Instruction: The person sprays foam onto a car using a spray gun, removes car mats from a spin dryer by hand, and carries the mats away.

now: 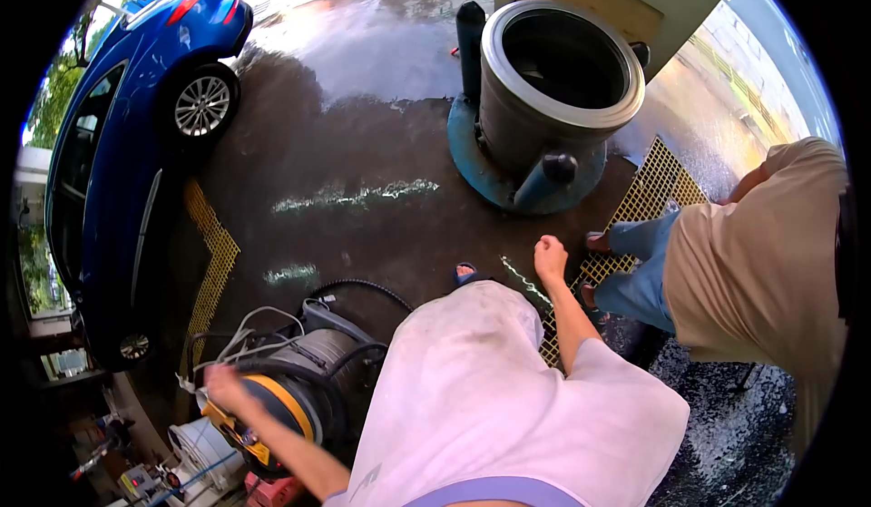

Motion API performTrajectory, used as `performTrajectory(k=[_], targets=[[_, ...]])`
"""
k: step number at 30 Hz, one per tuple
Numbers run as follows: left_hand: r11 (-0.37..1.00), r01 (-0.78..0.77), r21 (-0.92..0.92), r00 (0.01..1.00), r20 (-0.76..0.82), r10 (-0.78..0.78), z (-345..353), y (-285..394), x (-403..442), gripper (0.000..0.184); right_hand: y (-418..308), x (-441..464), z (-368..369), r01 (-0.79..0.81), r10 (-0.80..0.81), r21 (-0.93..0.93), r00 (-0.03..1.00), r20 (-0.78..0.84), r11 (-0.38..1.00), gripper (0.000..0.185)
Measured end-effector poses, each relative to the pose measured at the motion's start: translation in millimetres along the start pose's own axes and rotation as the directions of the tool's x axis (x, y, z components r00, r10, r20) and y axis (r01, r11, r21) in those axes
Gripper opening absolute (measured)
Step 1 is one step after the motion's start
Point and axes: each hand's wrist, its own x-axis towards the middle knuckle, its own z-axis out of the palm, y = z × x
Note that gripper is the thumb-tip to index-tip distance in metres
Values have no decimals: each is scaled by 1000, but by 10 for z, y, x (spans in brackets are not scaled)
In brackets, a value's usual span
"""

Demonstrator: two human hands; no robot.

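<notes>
- Nearest the camera is the wearer's pale shirt (pixel 508 407), filling the lower middle and hiding most of the legs.
- The left hand (pixel 231 391), blurred, is at the near side of a yellow-and-black machine (pixel 299 403); whether its fingers are clamped on anything cannot be told.
- That machine stands on the floor by the wearer's left side, probably for easy reach. Pale cables (pixel 249 325) lie over it and a black hose (pixel 367 286) arches beyond, leaving little footing there.
- A white bucket (pixel 207 452) stands just beside the machine, farther left.
- The right hand (pixel 550 259) hangs ahead of the body, fingers curled together, nothing visible in it; the bent arm seems held out for balance.
- Just right of it a co-worker in a beige shirt (pixel 753 262) stands by a yellow grating (pixel 667 189), narrowing the room on that side.
- Ahead, the wet floor (pixel 345 144) offers the widest way through, though its shine suggests slipperiness.
- Beyond, a hollow metal cylinder (pixel 508 126) stands upright on a round blue base (pixel 467 157), whose posts presumably keep it from tipping.
- Far left, a blue car (pixel 118 144) bounds the space.
</notes>
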Motion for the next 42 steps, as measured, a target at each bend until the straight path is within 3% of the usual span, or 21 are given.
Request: performTrajectory(k=[1,3,4,5,8,10,12,15,19,22,25,26,29,32,34,36,37,38,40,41,42], targets=[[992,102,-79,984,154,-89,458,-386,-329,14,-164,124,-91,61,-60,2,992,-110,998,30],[813,557,-169,793,398,-460,1350,118,-1151,22,-499,453,-220,132,-120,12,935,-334,991,29],[725,661,-195,722,429,-543,1727,182,-1457,30,-681,631,-277,147,-123,19,888,-442,989,30],[712,699,-69,631,528,-568,1981,458,-1632,31,-857,811,-332,131,-149,-72,836,-528,989,31],[800,597,62,504,748,-433,2500,1014,-1849,35,-1235,1370,-307,5,-139,-211,765,-629,978,38],[895,426,130,442,834,-331,2711,1105,-1701,35,-1293,1675,-51,-199,-35,-344,822,-569,918,35],[927,328,181,431,845,-317,2880,1151,-1451,36,-1205,1855,128,-244,-36,-324,747,-664,914,27],[907,320,275,433,809,-398,3169,972,-1035,32,-1135,1871,188,-145,-179,-310,565,-806,940,14],[887,255,385,331,827,-454,3652,827,-521,27,-1153,1871,162,-135,-239,-367,551,-800,920,14],[888,251,385,237,865,-442,4199,671,-231,24,-1181,1861,196,-194,-162,-316,555,-816,929,15],[893,242,380,143,896,-420,4941,1253,-102,23,-1169,1847,180,-219,-156,-332,568,-808,918,16],[963,77,258,158,951,-267,5251,1405,-87,23,-1171,1853,174,-211,-158,-333,578,-801,919,17],[990,-139,21,85,996,-9,6289,2242,-121,29,-1187,1852,177,-233,-140,-329,582,-801,915,18],[914,-297,-276,53,951,304,7248,3447,-494,35,-1218,1827,144,-225,-132,-321,592,-795,920,19],[847,-277,-455,64,870,488,7822,4256,-854,41,-1269,1822,114,-231,-120,-312,594,-795,921,19],[819,-201,-538,82,824,561,8470,4804,-1208,48,-1309,1821,97,-221,-113,-305,609,-785,926,20],[762,-356,-541,76,796,600,8912,4909,-1386,46,-1303,1816,108,-218,-102,-296,620,-778,930,21],[771,-296,-564,-15,810,586,8761,5397,-1449,42,-1322,1792,108,-233,-90,-294,623,-777,927,21],[764,-429,-482,170,788,592,9151,5491,-1828,38,-1381,1810,67,-229,-69,-275,639,-766,934,22],[796,-440,-414,96,860,501,9233,5496,-1873,45,-1395,1808,60,-258,-37,-267,651,-758,929,21],[818,-515,-256,216,885,413,9156,5559,-1935,49,-1389,1796,40,-263,-35,-287,679,-733,921,22]])
